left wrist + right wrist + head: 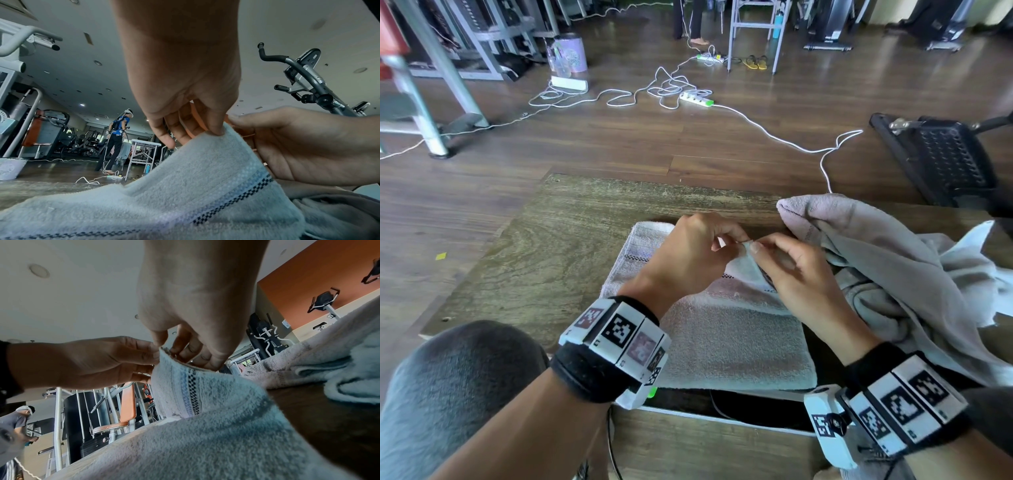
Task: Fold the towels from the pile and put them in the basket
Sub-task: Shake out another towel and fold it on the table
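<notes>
A pale towel [729, 329] with a checkered stripe lies on the low wooden table [544, 260] in front of me. One corner of the towel [216, 146] is lifted off the rest. My left hand [702, 246] pinches that corner from the left, and my right hand [787, 267] pinches it from the right, fingertips nearly meeting. In the right wrist view the raised corner [180, 382] shows its stripe between both hands. A pile of grey and white towels [887, 267] lies crumpled at the right. A dark slatted basket [941, 157] stands beyond the pile at the far right.
White cables and power strips [695, 97] trail over the wooden floor behind the table. Gym machines and metal frames [441, 68] stand at the back left. Another person [118, 141] stands far off. My knee [455, 387] is at the lower left.
</notes>
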